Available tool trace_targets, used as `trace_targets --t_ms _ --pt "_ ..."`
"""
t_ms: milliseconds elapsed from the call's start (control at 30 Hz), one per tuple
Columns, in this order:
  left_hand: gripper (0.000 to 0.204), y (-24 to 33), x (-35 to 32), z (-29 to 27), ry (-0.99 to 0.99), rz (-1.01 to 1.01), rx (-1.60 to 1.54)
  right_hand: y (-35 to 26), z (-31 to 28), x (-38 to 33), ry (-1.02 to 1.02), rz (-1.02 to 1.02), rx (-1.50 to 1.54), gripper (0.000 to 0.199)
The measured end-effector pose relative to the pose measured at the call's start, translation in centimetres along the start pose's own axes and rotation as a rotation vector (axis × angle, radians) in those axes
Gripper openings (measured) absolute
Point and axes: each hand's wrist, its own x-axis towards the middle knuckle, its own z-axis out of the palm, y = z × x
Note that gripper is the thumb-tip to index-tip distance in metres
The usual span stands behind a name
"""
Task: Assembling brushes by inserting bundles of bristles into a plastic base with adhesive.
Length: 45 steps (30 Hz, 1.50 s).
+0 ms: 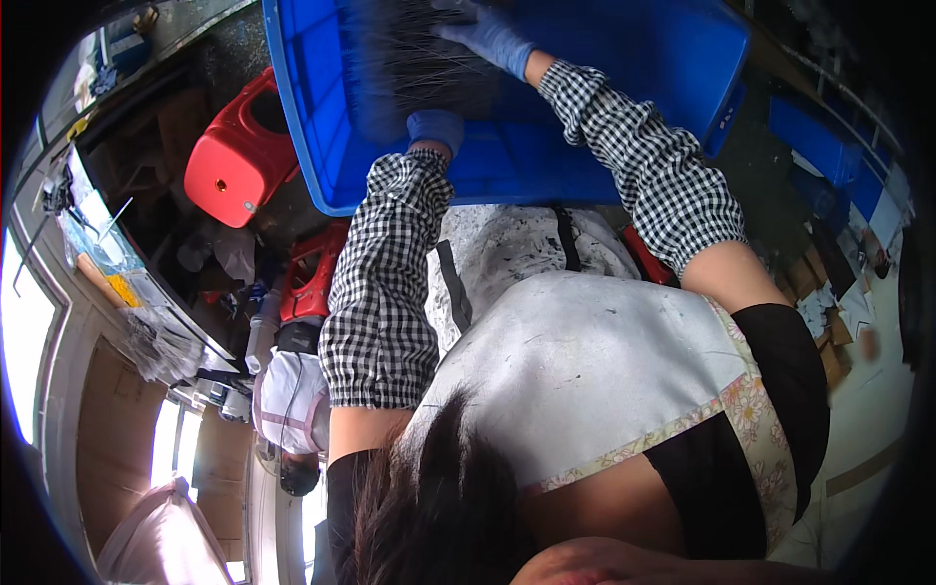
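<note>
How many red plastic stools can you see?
2. One red stool lies tipped over left of the blue tub. A second red stool sits below it, beside the checked left sleeve. More may be hidden behind the person.

Large blue plastic tub (624, 146) fills the upper frame; all positions taken from it. Inside, at its left part, a bundle of thin dark strands (429, 63). Left hand (435, 127), blue-gloved, sits at the bundle's lower edge, touching it. Right hand (485, 35), also gloved, lies on the bundle's top right. Checked sleeve covers on both forearms. Red plastic stool (239, 151) just left of the tub, outside its wall.
</note>
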Motion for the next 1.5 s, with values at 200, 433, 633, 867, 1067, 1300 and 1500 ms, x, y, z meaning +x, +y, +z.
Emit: trace_targets --t_ms 200,433,633,867,1067,1300,1500 --pt "0.021 0.0 -4.5 -3.5 0.163 0.081 -0.129 3.9 -2.3 -3.4 -0.193 -0.208 -0.498 0.028" --pt "0.016 -4.8 -11.3 -5.0 0.637 0.045 -0.706 5.0 1.9 -2.8 -0.282 -0.434 -0.922 0.027" --pt "0.015 -2.7 -13.0 -5.4 1.357 -0.026 -1.188 6.0 2.2 -2.1 -0.247 -0.525 -0.967 0.024" --pt "0.03 5.1 -8.2 -2.4 1.159 -0.578 -1.978 2.6 2.0 -2.1 -0.317 -0.493 -0.881 0.027" --pt "0.046 4.6 -1.8 -0.9 0.646 -0.965 -2.593 4.5 -1.2 -1.6 -0.284 -0.5 -0.775 0.029" --pt "0.046 3.0 -0.8 1.6 0.687 -0.923 -2.508 2.3 -0.7 -2.4 -0.341 -0.359 -0.651 0.032" --pt "0.056 4.2 -3.8 1.9 0.654 -0.772 -2.546 -0.2 -1.6 -3.4 -0.661 0.122 0.219 0.019"
